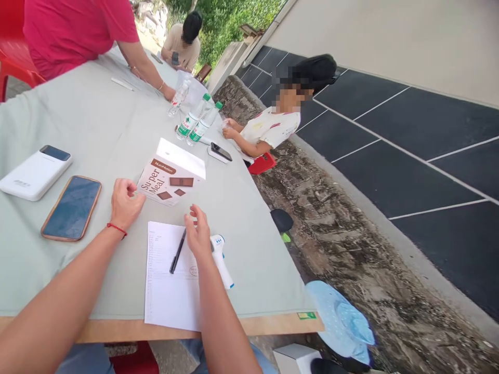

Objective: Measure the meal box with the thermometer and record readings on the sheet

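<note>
A white and brown snack box (171,174), printed "Su-per Meal", stands on the cloth-covered table. At its lower left corner is my left hand (127,202), with bent fingers and a gap between thumb and fingertips; nothing shows in it. My right hand (198,231) hovers over the top of a printed sheet (171,301), its fingers loosely bent and apart, holding nothing visible. A black pen (178,252) lies on the sheet, just left of that hand. Partly hidden behind my right wrist, a white and blue infrared thermometer (221,262) rests on the table.
To the left lie a phone (72,208) and a white power bank (37,171). Beyond the box are water bottles (195,124) and another phone (221,151). Three other people are around the table (265,270). A light blue hat (339,319) is below the right corner.
</note>
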`<state>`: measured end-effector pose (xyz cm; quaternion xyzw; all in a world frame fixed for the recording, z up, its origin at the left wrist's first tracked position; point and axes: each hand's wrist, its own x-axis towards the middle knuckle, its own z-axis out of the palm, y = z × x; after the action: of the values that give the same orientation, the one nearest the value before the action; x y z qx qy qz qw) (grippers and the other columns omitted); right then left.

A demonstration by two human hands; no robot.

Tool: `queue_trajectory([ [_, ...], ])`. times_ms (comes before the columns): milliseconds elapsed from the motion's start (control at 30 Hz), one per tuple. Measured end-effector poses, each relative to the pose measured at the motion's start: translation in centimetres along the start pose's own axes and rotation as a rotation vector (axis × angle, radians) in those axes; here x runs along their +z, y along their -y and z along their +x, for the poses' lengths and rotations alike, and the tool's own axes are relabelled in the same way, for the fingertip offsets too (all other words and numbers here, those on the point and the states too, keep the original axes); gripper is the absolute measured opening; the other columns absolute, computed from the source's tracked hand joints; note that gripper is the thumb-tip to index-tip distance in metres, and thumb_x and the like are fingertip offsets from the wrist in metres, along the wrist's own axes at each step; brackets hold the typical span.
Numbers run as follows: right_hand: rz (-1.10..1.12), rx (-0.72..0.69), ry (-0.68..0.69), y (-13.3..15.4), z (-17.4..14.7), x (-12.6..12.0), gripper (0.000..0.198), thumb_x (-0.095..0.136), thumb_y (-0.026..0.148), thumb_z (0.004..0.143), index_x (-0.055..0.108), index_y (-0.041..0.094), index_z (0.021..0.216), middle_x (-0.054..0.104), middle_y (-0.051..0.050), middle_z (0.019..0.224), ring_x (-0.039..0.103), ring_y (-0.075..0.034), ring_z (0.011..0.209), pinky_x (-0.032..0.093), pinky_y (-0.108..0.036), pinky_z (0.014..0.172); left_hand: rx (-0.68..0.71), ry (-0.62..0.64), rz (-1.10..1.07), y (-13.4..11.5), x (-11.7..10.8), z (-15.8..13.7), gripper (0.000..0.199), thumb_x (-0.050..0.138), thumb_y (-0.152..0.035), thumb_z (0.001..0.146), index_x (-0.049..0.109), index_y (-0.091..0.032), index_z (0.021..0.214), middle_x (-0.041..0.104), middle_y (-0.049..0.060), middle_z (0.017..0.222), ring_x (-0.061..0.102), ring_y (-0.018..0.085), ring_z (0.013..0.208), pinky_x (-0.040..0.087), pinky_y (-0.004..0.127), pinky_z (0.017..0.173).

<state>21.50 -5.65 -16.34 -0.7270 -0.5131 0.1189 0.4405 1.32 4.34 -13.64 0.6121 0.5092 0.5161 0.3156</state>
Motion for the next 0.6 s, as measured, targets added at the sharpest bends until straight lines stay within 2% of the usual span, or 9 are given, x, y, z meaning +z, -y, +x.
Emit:
queue_trajectory([
  [67,0.147,0.074,0.025,1.3,1.6,1.6,0.056,0.048,0.048,0.088,0.049,0.018,0.135,0.052,-0.016,0.137,0.052,-0.027,0.122,0.044,-0.044,0.099,0.006,0.006,-0.026,0.7,-0.1,0.3,0.044,0.060,-0.024,0.066,0.053,-0.017,0.109,0.051,0.013,0.125,0.050,0.029,0.120,0.046,0.043,0.096],
  [100,0.211,0.088,0.060,1.9,2.2,2.3,0.058,0.048,0.051,0.087,0.050,0.017,0.134,0.053,-0.015,0.137,0.051,-0.028,0.124,0.042,-0.045,0.101,0.004,0.078,-0.045,1.1,-0.1,0.4,0.057,0.061,-0.026,0.066,0.049,-0.017,0.121,0.045,0.015,0.135,0.042,0.032,0.129,0.042,0.046,0.102],
  [167,0.321,0.067,0.124,3.0,2.8,3.1,0.057,0.049,0.054,0.086,0.053,0.018,0.130,0.059,-0.013,0.130,0.053,-0.028,0.121,0.042,-0.044,0.102,0.006,0.265,-0.075,1.7,0.0,0.4,0.073,0.063,-0.031,0.068,0.039,-0.016,0.136,0.040,0.017,0.143,0.036,0.035,0.135,0.040,0.049,0.104],
  [233,0.398,0.033,0.138,3.9,2.6,3.2,0.052,0.051,0.054,0.085,0.058,0.018,0.123,0.066,-0.011,0.121,0.057,-0.026,0.114,0.044,-0.041,0.098,0.052,0.351,-0.073,1.7,0.1,0.2,0.072,0.061,-0.033,0.071,0.040,-0.015,0.137,0.046,0.017,0.137,0.042,0.034,0.129,0.044,0.047,0.099],
  [333,0.434,0.079,0.070,4.9,1.5,2.1,0.048,0.053,0.051,0.086,0.061,0.017,0.118,0.069,-0.009,0.114,0.060,-0.024,0.109,0.047,-0.037,0.093,0.117,0.248,-0.034,1.0,0.1,-0.1,0.057,0.061,-0.035,0.073,0.051,-0.016,0.126,0.056,0.011,0.115,0.053,0.027,0.110,0.047,0.042,0.095],
  [400,0.446,0.142,0.021,5.6,0.6,1.2,0.048,0.051,0.051,0.087,0.061,0.017,0.120,0.068,-0.009,0.117,0.060,-0.023,0.109,0.048,-0.037,0.092,0.067,0.213,-0.046,0.4,0.0,-0.3,0.056,0.063,-0.039,0.075,0.052,-0.016,0.125,0.057,0.005,0.096,0.057,0.023,0.095,0.049,0.039,0.090],
  [467,0.477,0.185,-0.005,6.0,-0.3,0.4,0.050,0.050,0.051,0.087,0.061,0.017,0.123,0.067,-0.010,0.121,0.060,-0.024,0.111,0.048,-0.036,0.092,0.014,0.238,-0.064,-0.1,-0.1,-0.3,0.063,0.066,-0.044,0.074,0.050,-0.018,0.129,0.053,0.002,0.089,0.058,0.021,0.089,0.050,0.038,0.088],
  [533,0.506,0.188,0.039,6.0,-1.3,-0.5,0.055,0.052,0.052,0.086,0.058,0.017,0.128,0.065,-0.011,0.124,0.060,-0.024,0.113,0.049,-0.037,0.092,0.023,0.246,-0.058,-0.1,-0.2,-0.2,0.067,0.072,-0.048,0.070,0.052,-0.021,0.128,0.052,0.005,0.101,0.055,0.025,0.104,0.046,0.040,0.097],
  [600,0.484,0.184,0.088,5.0,-2.6,-1.6,0.061,0.055,0.054,0.085,0.053,0.017,0.134,0.063,-0.013,0.128,0.059,-0.025,0.114,0.048,-0.038,0.093,0.044,0.258,-0.070,0.0,-0.3,-0.2,0.069,0.075,-0.050,0.066,0.052,-0.021,0.124,0.047,0.009,0.121,0.045,0.029,0.124,0.041,0.043,0.105],
])
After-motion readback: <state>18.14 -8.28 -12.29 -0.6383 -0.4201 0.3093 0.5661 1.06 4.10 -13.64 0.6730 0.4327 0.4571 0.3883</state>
